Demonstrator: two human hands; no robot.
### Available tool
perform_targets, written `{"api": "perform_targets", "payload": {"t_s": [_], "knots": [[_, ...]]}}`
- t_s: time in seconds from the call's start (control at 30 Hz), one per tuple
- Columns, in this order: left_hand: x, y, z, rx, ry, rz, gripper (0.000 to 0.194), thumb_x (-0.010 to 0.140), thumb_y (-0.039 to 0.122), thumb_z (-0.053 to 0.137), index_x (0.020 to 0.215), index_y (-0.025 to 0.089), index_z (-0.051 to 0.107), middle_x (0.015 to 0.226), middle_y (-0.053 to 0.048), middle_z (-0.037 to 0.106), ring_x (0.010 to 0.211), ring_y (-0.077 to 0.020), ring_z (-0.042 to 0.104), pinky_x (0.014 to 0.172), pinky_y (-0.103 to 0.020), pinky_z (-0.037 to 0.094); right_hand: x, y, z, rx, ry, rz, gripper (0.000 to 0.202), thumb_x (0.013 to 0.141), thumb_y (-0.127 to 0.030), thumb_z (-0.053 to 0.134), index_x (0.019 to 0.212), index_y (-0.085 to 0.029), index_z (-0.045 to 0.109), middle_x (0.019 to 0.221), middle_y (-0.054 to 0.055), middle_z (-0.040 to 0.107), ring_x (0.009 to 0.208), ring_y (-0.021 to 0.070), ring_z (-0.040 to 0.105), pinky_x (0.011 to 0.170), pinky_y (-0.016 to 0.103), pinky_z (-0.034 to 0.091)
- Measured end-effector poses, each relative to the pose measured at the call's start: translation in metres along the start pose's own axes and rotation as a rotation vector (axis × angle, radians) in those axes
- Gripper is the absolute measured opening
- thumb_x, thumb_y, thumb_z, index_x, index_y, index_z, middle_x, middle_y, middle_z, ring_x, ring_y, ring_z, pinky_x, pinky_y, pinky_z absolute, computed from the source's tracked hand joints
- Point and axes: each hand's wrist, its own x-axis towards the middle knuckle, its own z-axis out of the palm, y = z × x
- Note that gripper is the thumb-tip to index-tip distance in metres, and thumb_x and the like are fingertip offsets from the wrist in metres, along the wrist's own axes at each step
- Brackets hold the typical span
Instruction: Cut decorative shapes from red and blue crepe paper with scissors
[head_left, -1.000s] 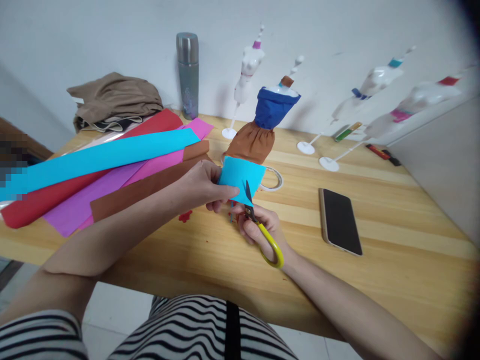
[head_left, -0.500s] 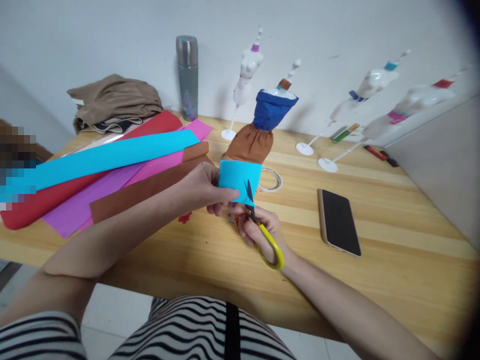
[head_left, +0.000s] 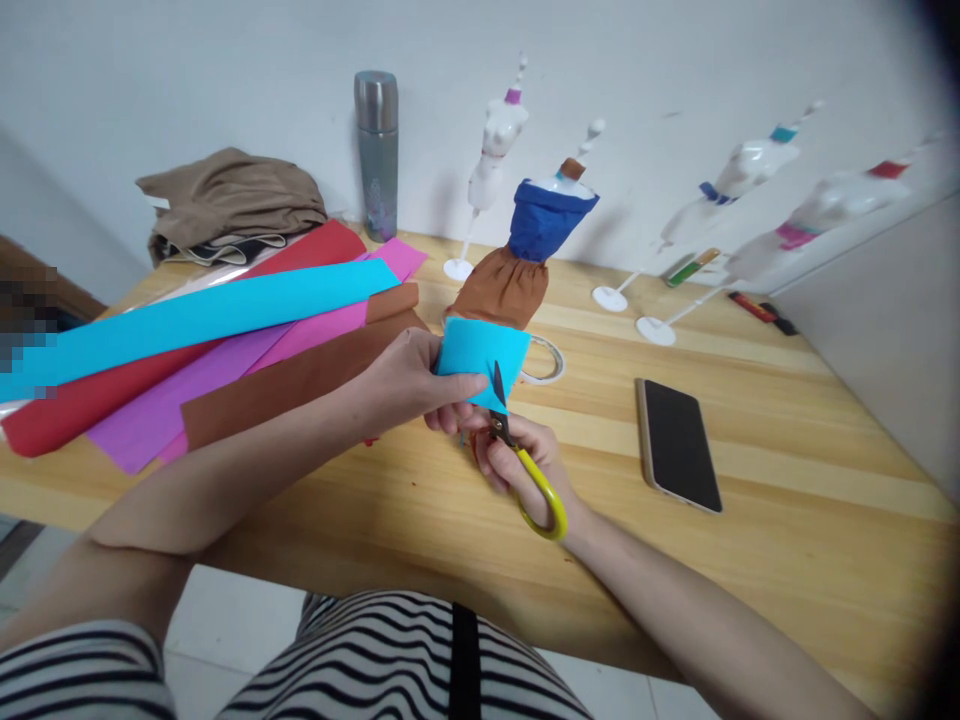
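A small light-blue sheet of paper [head_left: 480,350] is pinched at its lower left between the thumb and fingers of my left hand [head_left: 431,380]. My right hand [head_left: 525,450] grips yellow-handled scissors [head_left: 553,505], with the dark blades pointing up at the sheet's lower right edge. One blade lies over the front of the blue sheet. Just behind it stands a small mannequin [head_left: 562,185] dressed in a blue top [head_left: 551,218] and a gathered brown skirt [head_left: 501,288]; the sheet covers its lower part.
Coloured sheets [head_left: 247,310] and a brown cloth [head_left: 236,200] lie at the left, near a metal flask [head_left: 376,155]. Other white mannequins [head_left: 499,135] stand along the wall. A phone [head_left: 679,443] lies at the right; a tape roll [head_left: 551,360] is partly hidden.
My left hand has shifted slightly right, and the blue sheet has tilted, its right side moving outward. The scissors have stayed nearly in place.
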Motion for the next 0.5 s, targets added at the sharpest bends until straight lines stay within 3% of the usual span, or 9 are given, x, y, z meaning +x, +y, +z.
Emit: {"api": "perform_targets", "payload": {"t_s": [0.27, 0.5], "knots": [[0.0008, -0.0004, -0.0051, 0.084, -0.033, -0.046, 0.020, 0.076, 0.029, 0.075, 0.064, 0.012, 0.071, 0.056, -0.005, 0.068, 0.051, -0.0128, 0.061, 0.049, -0.022, 0.046, -0.0008, 0.0016, -0.0011, 0.002, 0.008, -0.008, 0.053, 0.089, -0.072, 0.071, 0.105, -0.022, 0.075, 0.056, -0.003, 0.047, 0.054, 0.0170, 0.046, 0.052, 0.032, 0.039], [0.0004, 0.0043, -0.0014, 0.031, -0.012, -0.047, 0.024, 0.079, 0.025, 0.070, 0.057, 0.014, 0.067, 0.047, -0.001, 0.060, 0.045, -0.0103, 0.053, 0.047, -0.021, 0.043, -0.0026, 0.0046, -0.0016, -0.007, 0.013, 0.025, 0.053, 0.089, -0.073, 0.071, 0.107, -0.023, 0.074, 0.056, -0.003, 0.047, 0.055, 0.0198, 0.052, 0.052, 0.033, 0.042]]}}
